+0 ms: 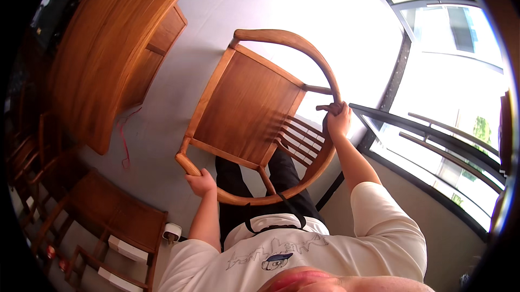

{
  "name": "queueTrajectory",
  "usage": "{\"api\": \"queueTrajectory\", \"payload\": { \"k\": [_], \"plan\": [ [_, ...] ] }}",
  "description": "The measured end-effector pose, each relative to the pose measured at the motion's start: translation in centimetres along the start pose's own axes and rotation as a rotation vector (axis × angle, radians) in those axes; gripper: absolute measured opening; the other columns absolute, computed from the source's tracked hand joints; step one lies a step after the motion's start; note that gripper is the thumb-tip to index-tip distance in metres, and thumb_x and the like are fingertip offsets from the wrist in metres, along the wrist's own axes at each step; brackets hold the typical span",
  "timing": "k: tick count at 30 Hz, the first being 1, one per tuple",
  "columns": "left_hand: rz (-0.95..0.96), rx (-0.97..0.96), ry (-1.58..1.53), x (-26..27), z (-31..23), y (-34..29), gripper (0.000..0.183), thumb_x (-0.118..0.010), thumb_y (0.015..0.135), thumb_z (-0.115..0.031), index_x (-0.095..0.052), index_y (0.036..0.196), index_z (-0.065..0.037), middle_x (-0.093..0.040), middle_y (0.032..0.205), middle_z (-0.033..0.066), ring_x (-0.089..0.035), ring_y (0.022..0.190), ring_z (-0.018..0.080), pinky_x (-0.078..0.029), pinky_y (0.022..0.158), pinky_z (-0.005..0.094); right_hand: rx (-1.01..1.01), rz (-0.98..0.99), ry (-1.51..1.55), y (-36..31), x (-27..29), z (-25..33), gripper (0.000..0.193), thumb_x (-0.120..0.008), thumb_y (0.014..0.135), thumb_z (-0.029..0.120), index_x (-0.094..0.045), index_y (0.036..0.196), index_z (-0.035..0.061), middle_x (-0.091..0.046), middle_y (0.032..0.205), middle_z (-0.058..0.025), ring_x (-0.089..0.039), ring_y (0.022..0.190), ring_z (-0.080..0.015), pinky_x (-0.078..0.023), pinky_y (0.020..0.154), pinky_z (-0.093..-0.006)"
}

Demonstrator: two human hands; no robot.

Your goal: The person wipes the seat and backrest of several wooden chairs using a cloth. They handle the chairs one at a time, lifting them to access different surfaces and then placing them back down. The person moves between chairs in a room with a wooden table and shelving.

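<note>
A brown wooden armchair (246, 110) with a flat square seat, a rounded arm rail and a slatted back stands out in front of my body. My left hand (201, 183) is closed around the near left end of the arm rail. Farther right, my right hand (339, 121) grips the curved rail by the top of the slatted back. Part of the chair's legs is hidden beneath the seat. Below the near rail, my dark trousers show behind the chair.
A large wooden desk (116, 48) stands at the left. On the grey floor beside it lies a pink string (124, 140). Wooden furniture (116, 205) with white boxes (128, 250) is at lower left. A dark-framed window (433, 183), with its sash swung inward, borders the right side.
</note>
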State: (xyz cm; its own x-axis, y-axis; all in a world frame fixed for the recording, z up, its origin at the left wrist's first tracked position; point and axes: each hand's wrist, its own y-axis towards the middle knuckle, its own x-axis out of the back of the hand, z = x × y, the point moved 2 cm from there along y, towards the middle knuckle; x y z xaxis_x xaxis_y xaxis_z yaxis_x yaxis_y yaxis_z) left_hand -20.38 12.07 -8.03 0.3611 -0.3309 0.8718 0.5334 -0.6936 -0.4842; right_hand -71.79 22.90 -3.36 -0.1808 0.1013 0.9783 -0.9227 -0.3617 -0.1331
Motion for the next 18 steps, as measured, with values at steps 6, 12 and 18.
{"api": "queueTrajectory", "payload": {
  "k": [6,12,18],
  "plan": [
    [-0.041,-0.012,-0.069,0.2,-0.4,0.1,0.049,-0.068,0.087,-0.031,-0.051,0.121,-0.001,-0.065,0.119,0.0209,-0.066,0.106,0.043,-0.055,0.09,0.0536,0.191,0.069,0.08,1.1,0.3,-1.7,0.071,-0.072,0.08,0.021,-0.047,0.144,0.0021,-0.057,0.134,-0.0224,-0.056,0.126,-0.0426,-0.047,0.106,-0.0488],
    [0.011,0.04,-0.034,0.2,-0.5,-0.2,0.041,-0.069,0.094,-0.032,-0.053,0.119,-0.003,-0.066,0.114,0.0169,-0.07,0.1,0.0358,-0.06,0.082,0.0492,0.237,0.259,0.048,4.1,1.7,-1.0,0.073,-0.078,0.077,0.026,-0.051,0.14,0.0025,-0.064,0.128,-0.0223,-0.06,0.123,-0.0405,-0.049,0.104,-0.0476],
    [0.055,0.085,-0.124,1.9,-0.3,-1.0,0.038,-0.069,0.094,-0.03,-0.054,0.118,-0.004,-0.066,0.109,0.0172,-0.071,0.097,0.0354,-0.061,0.081,0.0484,0.553,0.199,-0.109,10.8,-0.8,7.0,0.068,-0.074,0.08,0.025,-0.051,0.142,0.0082,-0.062,0.129,-0.0214,-0.061,0.119,-0.0424,-0.051,0.101,-0.0508]
  ]
}}
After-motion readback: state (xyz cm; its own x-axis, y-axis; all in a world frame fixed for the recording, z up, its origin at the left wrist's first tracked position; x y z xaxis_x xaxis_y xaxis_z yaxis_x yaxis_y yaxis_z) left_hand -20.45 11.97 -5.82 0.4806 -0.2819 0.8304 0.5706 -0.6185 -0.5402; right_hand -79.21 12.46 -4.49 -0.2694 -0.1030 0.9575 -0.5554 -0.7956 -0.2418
